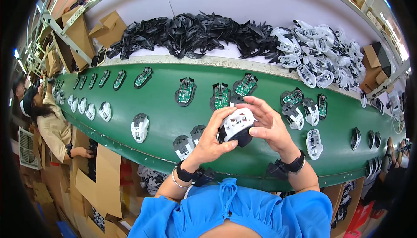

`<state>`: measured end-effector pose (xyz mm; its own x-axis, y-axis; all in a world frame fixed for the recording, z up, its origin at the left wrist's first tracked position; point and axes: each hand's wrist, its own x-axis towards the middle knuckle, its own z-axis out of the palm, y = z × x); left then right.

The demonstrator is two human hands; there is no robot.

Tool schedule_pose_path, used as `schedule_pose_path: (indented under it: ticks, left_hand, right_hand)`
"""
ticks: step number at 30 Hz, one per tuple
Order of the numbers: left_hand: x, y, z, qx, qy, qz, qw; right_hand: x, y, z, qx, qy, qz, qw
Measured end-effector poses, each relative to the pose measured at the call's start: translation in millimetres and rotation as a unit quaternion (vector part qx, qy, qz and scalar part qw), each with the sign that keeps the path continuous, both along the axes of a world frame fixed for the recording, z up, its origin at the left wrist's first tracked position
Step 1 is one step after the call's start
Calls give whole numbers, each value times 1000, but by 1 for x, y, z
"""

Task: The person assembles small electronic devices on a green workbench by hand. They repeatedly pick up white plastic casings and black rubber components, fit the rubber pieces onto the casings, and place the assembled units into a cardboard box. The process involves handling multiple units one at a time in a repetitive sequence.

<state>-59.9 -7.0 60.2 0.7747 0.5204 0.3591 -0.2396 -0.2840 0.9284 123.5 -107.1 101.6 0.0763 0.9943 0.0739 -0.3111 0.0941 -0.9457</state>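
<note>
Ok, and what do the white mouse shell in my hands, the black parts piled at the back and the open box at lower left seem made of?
White mouse shell: probably moulded plastic, fairly smooth, with crisp cutouts. Black parts: likely plastic, thin and curved with some shine. Open box: apparently cardboard, matt brown, with folded flaps.

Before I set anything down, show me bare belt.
Free belt: between the lone grey-topped shell and the circuit board to its upper right; between the lone white shell at right and the dark-edged shell farther right. Crowded: beyond the right hand.
</note>
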Motion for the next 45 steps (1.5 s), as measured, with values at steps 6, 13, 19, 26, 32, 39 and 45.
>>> schedule_pose_path:
  ticks: [6,13,19,26,32,39,45]
  left_hand:
    - [3,0,-2,115,14,67,991]
    - [-1,-11,-7,128,27,97,987]
    - [-9,-19,-20,56,47,104,992]
    - [-28,-15,-19,-24,96,58,993]
    - [-36,-16,-12,4,227,1,974]
    - [-42,-17,-21,-34,238,-68,968]
    - [-51,-15,-20,-38,257,-89,962]
  right_hand:
    - [-6,1,-11,-15,-4,-12,1000]
    - [-6,-4,-22,-33,-17,-18,999]
    - [-14,-5,-30,-97,34,-18,995]
    - [-14,-5,-26,-83,73,-44,993]
    - [-11,-6,-20,-22,-252,-24,967]
    - [-9,0,0,-27,-434,129,891]
    - [-11,-2,0,-15,-442,112,890]
